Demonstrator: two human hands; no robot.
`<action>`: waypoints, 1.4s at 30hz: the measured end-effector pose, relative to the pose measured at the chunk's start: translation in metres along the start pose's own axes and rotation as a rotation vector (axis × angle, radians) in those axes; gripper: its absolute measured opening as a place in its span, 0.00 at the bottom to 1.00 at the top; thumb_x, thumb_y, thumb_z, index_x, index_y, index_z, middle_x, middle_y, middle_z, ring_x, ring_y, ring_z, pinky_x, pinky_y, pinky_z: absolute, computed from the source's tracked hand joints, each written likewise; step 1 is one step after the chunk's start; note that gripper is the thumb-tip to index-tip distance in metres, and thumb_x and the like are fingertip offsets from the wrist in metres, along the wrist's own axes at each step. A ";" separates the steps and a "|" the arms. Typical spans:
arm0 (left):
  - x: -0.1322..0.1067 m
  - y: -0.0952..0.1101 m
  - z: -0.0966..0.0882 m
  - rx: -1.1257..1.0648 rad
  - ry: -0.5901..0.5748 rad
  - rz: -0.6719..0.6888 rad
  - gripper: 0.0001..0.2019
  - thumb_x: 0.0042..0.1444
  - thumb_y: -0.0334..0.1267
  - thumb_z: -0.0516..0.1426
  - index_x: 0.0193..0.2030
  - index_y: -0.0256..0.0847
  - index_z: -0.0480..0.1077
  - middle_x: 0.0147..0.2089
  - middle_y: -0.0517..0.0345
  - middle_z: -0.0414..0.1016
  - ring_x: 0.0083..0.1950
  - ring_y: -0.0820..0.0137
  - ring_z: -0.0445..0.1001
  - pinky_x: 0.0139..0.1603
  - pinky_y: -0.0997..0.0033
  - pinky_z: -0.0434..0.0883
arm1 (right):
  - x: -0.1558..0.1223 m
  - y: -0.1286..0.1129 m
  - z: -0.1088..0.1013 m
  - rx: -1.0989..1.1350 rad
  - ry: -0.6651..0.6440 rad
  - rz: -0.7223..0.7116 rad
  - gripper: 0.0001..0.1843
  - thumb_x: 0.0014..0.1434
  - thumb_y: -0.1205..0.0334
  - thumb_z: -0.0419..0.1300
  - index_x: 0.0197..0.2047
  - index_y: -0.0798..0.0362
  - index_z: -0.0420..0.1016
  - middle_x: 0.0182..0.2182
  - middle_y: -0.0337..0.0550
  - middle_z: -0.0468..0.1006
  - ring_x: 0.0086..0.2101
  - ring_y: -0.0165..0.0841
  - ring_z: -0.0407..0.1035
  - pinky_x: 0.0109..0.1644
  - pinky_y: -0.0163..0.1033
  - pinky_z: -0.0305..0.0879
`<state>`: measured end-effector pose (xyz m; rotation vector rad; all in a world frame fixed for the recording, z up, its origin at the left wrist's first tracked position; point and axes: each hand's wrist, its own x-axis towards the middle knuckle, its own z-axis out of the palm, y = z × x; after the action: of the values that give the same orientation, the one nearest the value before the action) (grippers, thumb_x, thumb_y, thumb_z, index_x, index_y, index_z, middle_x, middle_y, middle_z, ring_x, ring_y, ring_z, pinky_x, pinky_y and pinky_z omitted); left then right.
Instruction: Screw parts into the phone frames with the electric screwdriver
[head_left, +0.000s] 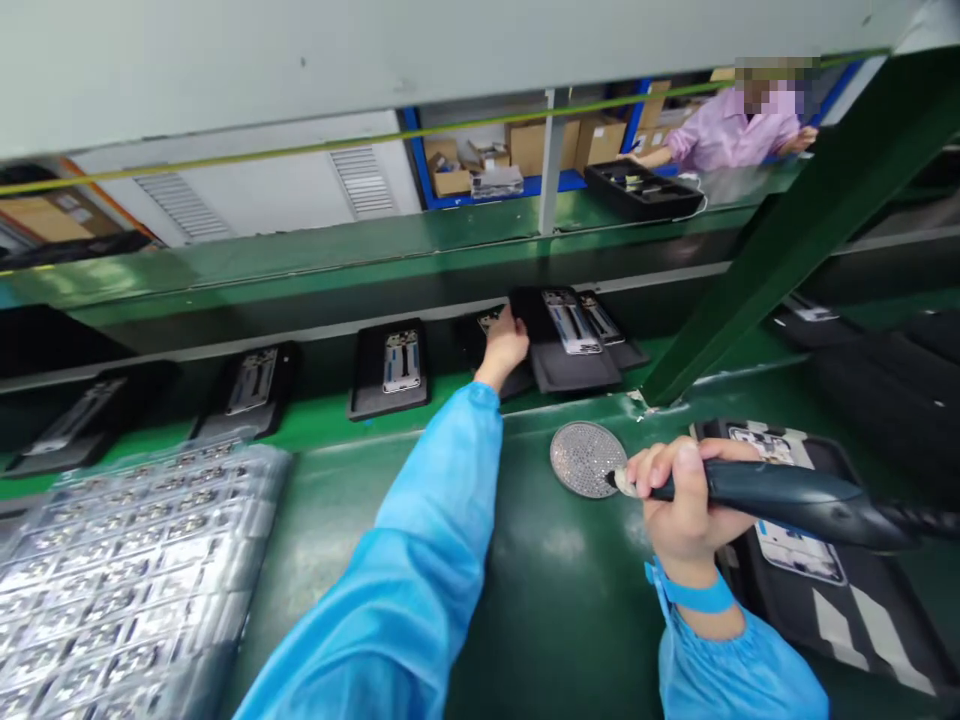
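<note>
My left hand (504, 348) reaches over to the row of trays, fingers closed at the left edge of a black tray (574, 372). That tray carries a silver phone frame (573, 322) and overlaps another tray on its right. Part of a further phone frame shows behind my fingers. My right hand (686, 500) is wrapped round a dark electric screwdriver (787, 495), its cord running off to the right. The screwdriver's tip is by the edge of a round, dimpled metal dish (587, 458). Under the tool lies a black fixture (885, 590) with a phone frame (802, 553).
Clear plastic trays (135, 570) of small metal parts are stacked at left. More black trays (388, 368) with phone frames line the green belt (322, 405). A green post (765, 250) slants at right. Across the line, a person in pink (731, 130) is beside a black box (641, 190).
</note>
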<state>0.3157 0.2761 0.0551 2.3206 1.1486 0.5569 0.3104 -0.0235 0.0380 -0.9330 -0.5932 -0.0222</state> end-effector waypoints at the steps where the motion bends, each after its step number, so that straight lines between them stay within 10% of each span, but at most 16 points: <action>1: 0.005 0.009 0.010 0.017 -0.029 -0.005 0.27 0.83 0.27 0.51 0.82 0.29 0.77 0.76 0.29 0.87 0.77 0.50 0.87 0.80 0.58 0.79 | 0.001 0.001 -0.002 -0.009 -0.011 0.006 0.20 0.78 0.52 0.77 0.47 0.43 0.68 0.25 0.23 0.73 0.19 0.29 0.67 0.28 0.38 0.73; 7: -0.037 0.003 0.029 0.170 -0.181 0.024 0.23 0.83 0.36 0.59 0.79 0.35 0.77 0.80 0.28 0.82 0.82 0.42 0.80 0.81 0.47 0.76 | 0.004 0.010 -0.012 -0.048 -0.051 -0.002 0.19 0.79 0.51 0.77 0.48 0.43 0.70 0.25 0.23 0.73 0.20 0.29 0.69 0.29 0.38 0.75; 11: -0.083 -0.030 0.011 0.279 -0.265 0.067 0.19 0.73 0.35 0.69 0.68 0.41 0.80 0.75 0.31 0.83 0.81 0.35 0.75 0.80 0.34 0.71 | 0.003 0.017 -0.015 -0.076 -0.075 0.045 0.21 0.79 0.47 0.77 0.49 0.43 0.69 0.26 0.24 0.73 0.20 0.30 0.68 0.28 0.39 0.76; 19: -0.118 -0.042 -0.044 0.326 -0.166 0.165 0.11 0.82 0.28 0.56 0.63 0.42 0.77 0.69 0.35 0.82 0.73 0.42 0.76 0.74 0.41 0.68 | 0.005 0.027 -0.014 -0.088 -0.144 0.077 0.24 0.77 0.42 0.78 0.48 0.42 0.68 0.23 0.22 0.72 0.19 0.29 0.67 0.29 0.37 0.76; 27: -0.263 -0.073 -0.088 0.182 -0.116 0.352 0.11 0.83 0.27 0.56 0.60 0.45 0.78 0.60 0.45 0.86 0.61 0.50 0.80 0.64 0.48 0.69 | 0.013 0.030 -0.018 -0.106 -0.112 0.133 0.29 0.73 0.39 0.82 0.47 0.43 0.68 0.23 0.22 0.73 0.19 0.28 0.67 0.28 0.37 0.74; 35: -0.408 -0.098 -0.083 0.049 -0.067 0.380 0.18 0.82 0.23 0.52 0.56 0.48 0.80 0.49 0.53 0.87 0.49 0.56 0.82 0.55 0.52 0.70 | 0.013 0.033 -0.020 -0.137 -0.141 0.125 0.28 0.73 0.39 0.82 0.47 0.42 0.68 0.22 0.22 0.72 0.19 0.30 0.66 0.27 0.40 0.74; 42: -0.457 -0.085 -0.094 -0.004 -0.252 0.426 0.14 0.76 0.22 0.59 0.54 0.48 0.80 0.48 0.56 0.86 0.45 0.59 0.83 0.49 0.55 0.75 | 0.013 0.030 -0.021 -0.154 -0.163 0.119 0.28 0.72 0.40 0.82 0.47 0.42 0.69 0.22 0.23 0.72 0.19 0.32 0.67 0.25 0.41 0.72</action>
<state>-0.0461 -0.0284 0.0154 2.5558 0.5391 0.3927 0.3396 -0.0181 0.0123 -1.1260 -0.6932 0.1173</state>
